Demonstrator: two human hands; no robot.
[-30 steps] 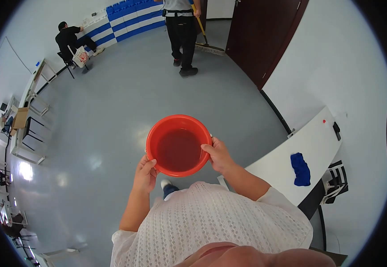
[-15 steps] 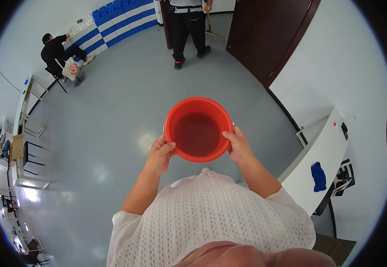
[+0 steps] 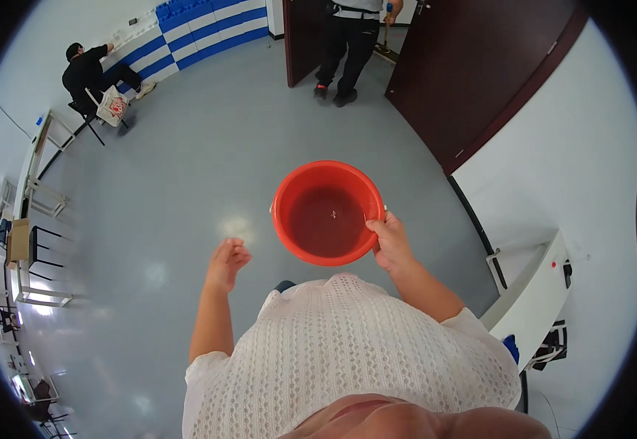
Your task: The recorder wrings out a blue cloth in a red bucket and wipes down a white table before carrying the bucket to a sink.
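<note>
A red bucket (image 3: 327, 175) is held in front of my body, its mouth facing up, with murky water (image 3: 322, 227) inside. My right hand (image 3: 390, 241) grips its right rim, the thumb over the edge and the fingers round the outside. Well to the left of the bucket, my left hand (image 3: 227, 263) is in the air, its fingers loosely curled and apart, holding nothing. The handle's joint (image 3: 272, 208) shows at the bucket's left side.
A person (image 3: 348, 44) with a long-handled tool stands by the open brown door (image 3: 472, 73). Another person (image 3: 88, 77) sits by a blue-and-white block wall (image 3: 216, 33). At right is a white table (image 3: 534, 307) with a blue cloth (image 3: 510, 347); tables (image 3: 29, 183) line the left.
My left hand has let go of the bucket and moved left. My right hand keeps its grip. The standing person has shifted right in view, and the right table now sits lower.
</note>
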